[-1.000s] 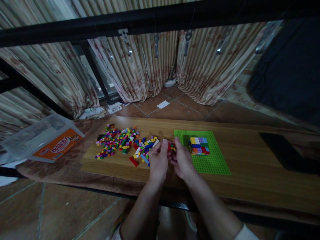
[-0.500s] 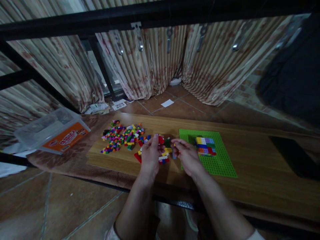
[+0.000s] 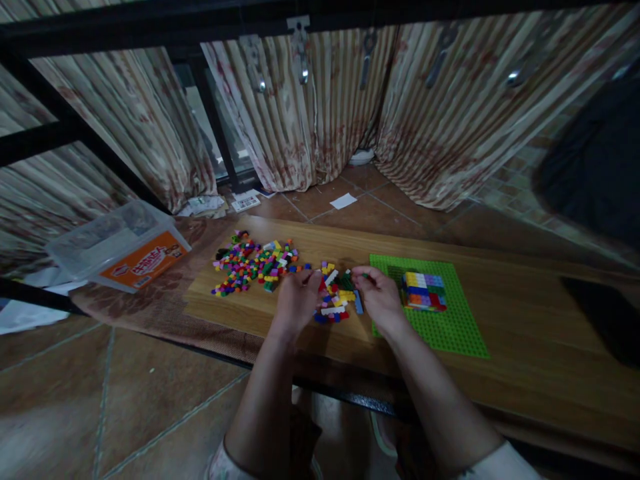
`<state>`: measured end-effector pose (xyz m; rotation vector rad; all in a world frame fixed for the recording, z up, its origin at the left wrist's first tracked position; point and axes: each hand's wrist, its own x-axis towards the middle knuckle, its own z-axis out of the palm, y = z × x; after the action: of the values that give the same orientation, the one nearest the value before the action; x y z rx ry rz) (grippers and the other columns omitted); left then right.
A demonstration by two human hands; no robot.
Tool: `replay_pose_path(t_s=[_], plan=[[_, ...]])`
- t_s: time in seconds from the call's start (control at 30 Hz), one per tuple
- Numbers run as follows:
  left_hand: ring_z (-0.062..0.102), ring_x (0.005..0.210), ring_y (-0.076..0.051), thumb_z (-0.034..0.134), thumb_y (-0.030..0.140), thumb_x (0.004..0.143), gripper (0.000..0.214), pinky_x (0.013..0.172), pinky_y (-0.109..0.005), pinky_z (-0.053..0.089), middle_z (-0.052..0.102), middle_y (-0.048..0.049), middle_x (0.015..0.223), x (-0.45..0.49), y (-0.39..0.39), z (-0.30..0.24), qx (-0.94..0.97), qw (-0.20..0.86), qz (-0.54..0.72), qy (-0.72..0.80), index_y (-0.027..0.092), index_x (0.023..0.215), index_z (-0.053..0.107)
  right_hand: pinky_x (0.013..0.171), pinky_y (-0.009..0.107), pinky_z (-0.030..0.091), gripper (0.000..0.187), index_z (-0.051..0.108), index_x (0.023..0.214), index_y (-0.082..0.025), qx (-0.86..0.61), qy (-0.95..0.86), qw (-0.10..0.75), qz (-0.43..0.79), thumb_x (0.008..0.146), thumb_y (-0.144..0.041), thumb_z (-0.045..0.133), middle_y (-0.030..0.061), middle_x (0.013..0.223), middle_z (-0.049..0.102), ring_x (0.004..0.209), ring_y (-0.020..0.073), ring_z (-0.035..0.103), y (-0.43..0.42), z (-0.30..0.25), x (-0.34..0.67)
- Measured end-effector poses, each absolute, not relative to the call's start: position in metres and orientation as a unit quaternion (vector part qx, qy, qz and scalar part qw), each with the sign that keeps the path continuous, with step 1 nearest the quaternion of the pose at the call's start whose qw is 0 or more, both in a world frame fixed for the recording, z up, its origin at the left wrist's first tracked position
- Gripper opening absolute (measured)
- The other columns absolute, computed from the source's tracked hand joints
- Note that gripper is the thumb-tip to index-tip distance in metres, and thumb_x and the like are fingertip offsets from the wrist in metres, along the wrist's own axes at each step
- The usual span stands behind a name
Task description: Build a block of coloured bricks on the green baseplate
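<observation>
My left hand (image 3: 296,301) is closed in a pinch at the left side of a small heap of loose toy bricks, with a red brick (image 3: 321,285) at its fingertips. Across the heap, my right hand (image 3: 381,300) pinches a small dark green brick (image 3: 365,275), partly covered by the fingers. Between the hands lie a white brick (image 3: 333,311), yellow bricks (image 3: 345,295) and a blue brick (image 3: 359,303). To the right, a multicoloured block of joined bricks (image 3: 423,291) sits on a green baseplate (image 3: 450,333).
A larger pile of small mixed bricks (image 3: 255,263) spreads over the left of the wooden board (image 3: 235,317). Beyond it stands a clear plastic box (image 3: 117,243) with an orange label. A dark flat object (image 3: 597,313) lies at the right. Curtains (image 3: 320,120) hang behind.
The view has shifted, so the scene sits further right. My hands have moved apart, uncovering more of the heap. My left hand has come lower towards the bricks.
</observation>
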<state>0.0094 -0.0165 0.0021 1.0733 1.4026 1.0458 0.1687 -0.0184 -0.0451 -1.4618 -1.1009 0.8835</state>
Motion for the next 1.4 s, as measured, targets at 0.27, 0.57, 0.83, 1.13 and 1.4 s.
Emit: replay_pose_path(t_s=[0.27,0.57,0.83,1.13,1.4], plan=[[0.049,0.049,-0.012,0.056,0.030,0.080,0.024,0.050,-0.022,0.034,0.057,0.0018,0.051,0.008,-0.019,-0.001,0.594,0.411,0.378,0.579,0.020,0.063,0.069,0.083,0.036,0.047,0.024,0.071,0.091,-0.022,-0.605,-0.455,0.527,0.386,0.077,-0.036,0.058,0.0032,0.090,0.073,0.084,0.0197,0.064,-0.021,-0.037,0.171],[0.055,0.055,-0.015,0.055,0.028,0.083,0.023,0.056,-0.024,0.034,0.065,-0.0020,0.059,0.019,-0.024,0.006,0.667,0.287,0.317,0.610,0.021,0.071,0.073,0.079,0.038,0.051,0.033,0.069,0.108,-0.022,-0.599,-0.497,0.526,0.343,0.082,-0.039,0.057,0.0049,0.090,0.073,0.081,0.0196,0.067,-0.029,-0.028,0.183],[0.066,0.075,-0.021,0.056,0.031,0.083,0.021,0.066,-0.027,0.041,0.074,-0.0076,0.080,0.025,-0.022,0.002,0.706,0.209,0.215,0.641,0.024,0.084,0.076,0.057,0.029,0.051,0.027,0.062,0.096,-0.020,-0.595,-0.436,0.594,0.322,0.078,-0.040,0.064,0.0021,0.077,0.072,0.059,0.0144,0.064,-0.059,0.008,0.204],[0.068,0.078,-0.023,0.051,0.035,0.085,0.026,0.067,-0.029,0.043,0.075,-0.0076,0.086,0.035,-0.020,0.008,0.707,0.176,0.224,0.648,0.023,0.088,0.075,0.052,0.026,0.050,0.025,0.071,0.082,-0.018,-0.629,-0.254,0.673,0.293,0.062,-0.033,0.074,-0.0021,0.062,0.064,0.052,0.0099,0.056,-0.074,0.014,0.284],[0.067,0.076,-0.018,0.052,0.033,0.086,0.026,0.073,-0.026,0.047,0.075,-0.0066,0.089,0.064,-0.026,0.005,0.693,0.235,0.337,0.592,0.020,0.092,0.073,0.055,0.029,0.051,0.037,0.071,0.083,-0.017,-0.655,-0.286,0.605,0.350,0.056,-0.041,0.079,0.0029,0.070,0.070,0.059,0.0142,0.063,-0.083,0.002,0.305]])
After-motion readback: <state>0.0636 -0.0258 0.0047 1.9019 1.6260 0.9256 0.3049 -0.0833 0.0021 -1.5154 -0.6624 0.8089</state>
